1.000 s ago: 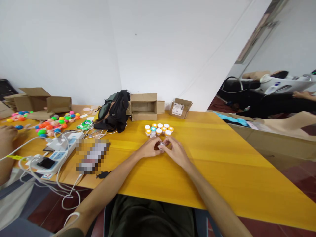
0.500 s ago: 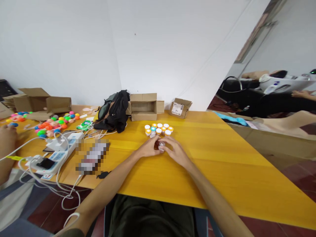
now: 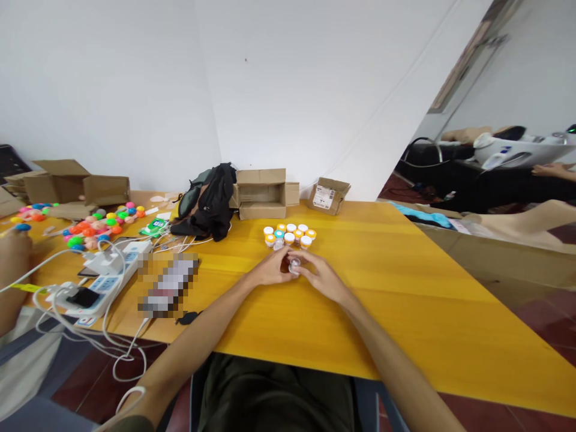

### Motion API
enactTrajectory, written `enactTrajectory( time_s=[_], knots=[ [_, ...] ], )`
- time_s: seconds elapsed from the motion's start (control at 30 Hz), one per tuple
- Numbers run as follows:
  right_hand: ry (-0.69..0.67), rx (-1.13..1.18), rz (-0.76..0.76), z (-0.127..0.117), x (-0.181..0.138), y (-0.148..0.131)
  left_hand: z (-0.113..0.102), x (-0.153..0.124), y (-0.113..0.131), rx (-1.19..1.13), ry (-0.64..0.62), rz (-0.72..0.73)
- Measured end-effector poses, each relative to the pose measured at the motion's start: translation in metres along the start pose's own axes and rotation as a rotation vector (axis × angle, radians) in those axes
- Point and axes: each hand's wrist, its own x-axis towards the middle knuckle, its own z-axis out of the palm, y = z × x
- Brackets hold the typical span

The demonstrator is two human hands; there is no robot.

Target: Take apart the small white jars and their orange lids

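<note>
Between my two hands is a small clear round container (image 3: 294, 266), its rim facing up; what it contains is too small to make out. My left hand (image 3: 275, 267) curves around its left side, with the fingers closed against it. From the right, my right hand (image 3: 317, 273) pinches the same container between thumb and fingers. Just beyond my fingertips stands a cluster of small jars (image 3: 289, 239) with white, orange and teal lids. A small clear piece (image 3: 278, 245) lies at the near edge of that cluster.
Behind the jars are an open cardboard box (image 3: 262, 204), a smaller labelled box (image 3: 327, 197) and a dark backpack (image 3: 209, 201). To the left lie a blurred-out phone (image 3: 171, 287), a power strip (image 3: 114, 279) with cables, and colourful balls (image 3: 92, 229). Another person's hand (image 3: 13, 246) is at the far left.
Both hands stay around the clear container with only slight finger movement. The view has shifted a little. The jars and boxes stand as before.
</note>
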Motion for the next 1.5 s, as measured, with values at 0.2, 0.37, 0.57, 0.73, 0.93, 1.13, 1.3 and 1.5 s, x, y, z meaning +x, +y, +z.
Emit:
enactTrajectory(
  time_s=[0.2,0.37,0.57,0.73,0.93,1.13,1.3,1.5],
  knots=[
    [0.075,-0.09,-0.025,0.0044,-0.0011,0.0002,-0.0001,0.0004,-0.0024,-0.025,-0.009,0.016],
    [0.08,-0.06,0.007,0.0045,-0.0004,0.0023,0.0014,-0.0006,-0.0031,-0.051,-0.011,0.016],
    [0.013,-0.003,-0.028,0.0015,-0.001,-0.0016,-0.0012,0.0008,-0.0022,-0.033,-0.021,0.032],
    [0.087,-0.079,-0.001,0.0062,-0.0004,0.0015,-0.0001,0.0005,-0.0014,-0.061,-0.029,0.007],
    [0.01,0.037,0.012,0.0027,-0.0016,0.003,-0.0008,-0.0002,0.0004,-0.059,-0.016,0.016],
    [0.091,-0.066,0.002,0.0078,-0.001,0.005,-0.0001,0.0004,-0.0027,-0.055,-0.017,0.024],
    [-0.013,0.061,0.013,0.0017,-0.0006,0.0004,-0.0003,0.0005,0.0003,-0.025,-0.016,0.026],
    [0.025,0.022,0.001,0.0039,-0.0003,0.0004,-0.0011,0.0006,-0.0015,-0.018,-0.025,0.01]
  ],
)
